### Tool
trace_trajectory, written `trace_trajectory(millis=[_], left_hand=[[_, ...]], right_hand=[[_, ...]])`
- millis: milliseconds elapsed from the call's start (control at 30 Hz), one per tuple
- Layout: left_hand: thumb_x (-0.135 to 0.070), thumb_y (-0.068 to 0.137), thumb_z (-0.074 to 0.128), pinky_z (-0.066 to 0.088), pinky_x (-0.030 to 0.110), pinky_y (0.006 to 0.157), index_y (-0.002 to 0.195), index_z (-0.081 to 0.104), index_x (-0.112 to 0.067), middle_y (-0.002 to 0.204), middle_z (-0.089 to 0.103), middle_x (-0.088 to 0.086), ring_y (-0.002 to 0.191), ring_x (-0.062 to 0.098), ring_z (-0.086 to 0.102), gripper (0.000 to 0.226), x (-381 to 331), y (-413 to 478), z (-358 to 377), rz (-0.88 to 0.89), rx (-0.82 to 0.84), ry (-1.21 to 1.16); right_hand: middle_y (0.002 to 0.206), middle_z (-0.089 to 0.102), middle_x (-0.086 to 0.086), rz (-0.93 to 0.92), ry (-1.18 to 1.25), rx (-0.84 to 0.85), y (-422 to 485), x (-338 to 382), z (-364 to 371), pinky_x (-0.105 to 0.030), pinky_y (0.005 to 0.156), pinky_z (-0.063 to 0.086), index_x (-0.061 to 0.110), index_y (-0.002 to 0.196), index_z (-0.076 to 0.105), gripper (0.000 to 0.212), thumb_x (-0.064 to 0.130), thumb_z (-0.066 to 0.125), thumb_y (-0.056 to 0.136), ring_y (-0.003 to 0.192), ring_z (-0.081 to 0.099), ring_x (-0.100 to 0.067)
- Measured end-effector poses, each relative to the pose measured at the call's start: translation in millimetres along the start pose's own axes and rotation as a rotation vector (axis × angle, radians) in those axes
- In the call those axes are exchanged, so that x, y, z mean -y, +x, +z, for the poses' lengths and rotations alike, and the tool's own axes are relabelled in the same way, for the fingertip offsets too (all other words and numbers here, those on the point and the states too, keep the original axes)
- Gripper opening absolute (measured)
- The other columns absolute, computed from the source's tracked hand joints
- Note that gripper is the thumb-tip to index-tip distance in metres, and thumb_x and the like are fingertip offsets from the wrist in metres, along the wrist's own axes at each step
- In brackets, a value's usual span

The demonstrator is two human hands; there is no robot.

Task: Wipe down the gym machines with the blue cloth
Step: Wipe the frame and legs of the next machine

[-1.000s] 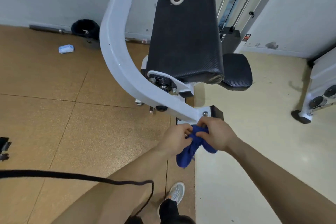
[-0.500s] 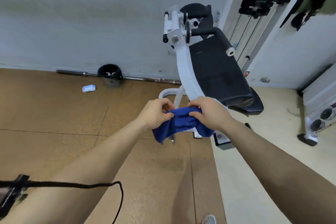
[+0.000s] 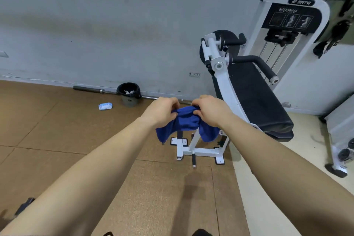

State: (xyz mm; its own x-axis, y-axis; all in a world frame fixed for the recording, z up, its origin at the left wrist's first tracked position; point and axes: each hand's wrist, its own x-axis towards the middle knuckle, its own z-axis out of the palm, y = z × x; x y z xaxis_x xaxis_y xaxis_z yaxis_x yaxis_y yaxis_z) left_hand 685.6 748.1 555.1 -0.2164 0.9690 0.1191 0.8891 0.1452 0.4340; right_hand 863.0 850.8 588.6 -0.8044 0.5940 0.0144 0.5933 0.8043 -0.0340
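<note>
Blue cloth (image 3: pixel 186 120) hangs between your hands, in front of the white biceps machine (image 3: pixel 228 90) and not touching it. Your left hand (image 3: pixel 162 110) and right hand (image 3: pixel 209 110) each pinch its upper edge, probably to refold it so a clean side is ready for wiping.

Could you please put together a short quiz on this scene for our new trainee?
1. True or false: the left hand and the right hand both grip the blue cloth.
2. What stands on the floor by the wall, left of the hands? A) a bin with a black liner B) a ladder C) a chair
3. Fill in: the label on the white machine reads BICEP/____.
Key: 1 true; 2 A; 3 TRICEP.
</note>
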Motion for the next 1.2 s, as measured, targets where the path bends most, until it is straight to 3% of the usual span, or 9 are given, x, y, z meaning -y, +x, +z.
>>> trace_trajectory(millis=[333, 500, 767, 1000, 1200], left_hand=[[-0.024, 0.093, 0.064, 0.055, 0.036, 0.076, 0.103, 0.062, -0.026, 0.1, 0.068, -0.004, 0.088, 0.016, 0.061, 0.011, 103.9, 73.2, -19.9, 0.039, 0.079, 0.075], [-0.025, 0.092, 0.061, 0.056, 0.045, 0.079, 0.107, 0.062, -0.025, 0.104, 0.069, -0.001, 0.094, 0.022, 0.063, 0.015, 176.3, 155.0, -31.6, 0.069, 0.146, 0.181], [-0.019, 0.092, 0.06, 0.053, 0.042, 0.08, 0.106, 0.063, -0.023, 0.1, 0.069, -0.002, 0.094, 0.022, 0.062, 0.015, 278.0, 308.6, -66.5, 0.085, 0.263, 0.237], [-0.018, 0.093, 0.058, 0.053, 0.041, 0.077, 0.1, 0.061, -0.022, 0.096, 0.068, -0.003, 0.089, 0.021, 0.061, 0.009, 318.2, 441.4, -58.6, 0.191, 0.36, 0.181], [-0.014, 0.091, 0.06, 0.05, 0.038, 0.084, 0.108, 0.064, -0.018, 0.107, 0.069, 0.002, 0.098, 0.025, 0.062, 0.018, 330.5, 554.6, -26.2, 0.443, 0.459, 0.149]], right_hand=[[0.117, 0.06, -0.001, 0.011, 0.055, 0.027, 119.5, 26.2, 37.8, -0.042, 0.083, 0.052, 0.028, 0.121, 0.063, 0.023, 0.031, 0.053, 0.101, 0.103, 0.06, -0.027], [0.11, 0.06, -0.002, 0.017, 0.088, 0.046, 231.4, 19.0, 64.9, -0.042, 0.081, 0.052, 0.027, 0.116, 0.063, 0.02, 0.033, 0.052, 0.101, 0.099, 0.061, -0.029], [0.111, 0.062, -0.005, 0.112, 0.196, 0.11, 407.9, 5.1, 84.1, -0.044, 0.082, 0.052, 0.025, 0.113, 0.063, 0.019, 0.031, 0.05, 0.101, 0.101, 0.062, -0.033], [0.111, 0.062, -0.005, 0.295, 0.199, 0.154, 498.2, -40.2, 84.1, -0.043, 0.084, 0.052, 0.022, 0.112, 0.061, 0.019, 0.031, 0.048, 0.102, 0.102, 0.061, -0.031], [0.103, 0.059, -0.005, 0.532, 0.222, 0.124, 546.9, -80.8, 93.6, -0.043, 0.079, 0.052, 0.022, 0.103, 0.06, 0.012, 0.028, 0.05, 0.098, 0.097, 0.061, -0.031]])
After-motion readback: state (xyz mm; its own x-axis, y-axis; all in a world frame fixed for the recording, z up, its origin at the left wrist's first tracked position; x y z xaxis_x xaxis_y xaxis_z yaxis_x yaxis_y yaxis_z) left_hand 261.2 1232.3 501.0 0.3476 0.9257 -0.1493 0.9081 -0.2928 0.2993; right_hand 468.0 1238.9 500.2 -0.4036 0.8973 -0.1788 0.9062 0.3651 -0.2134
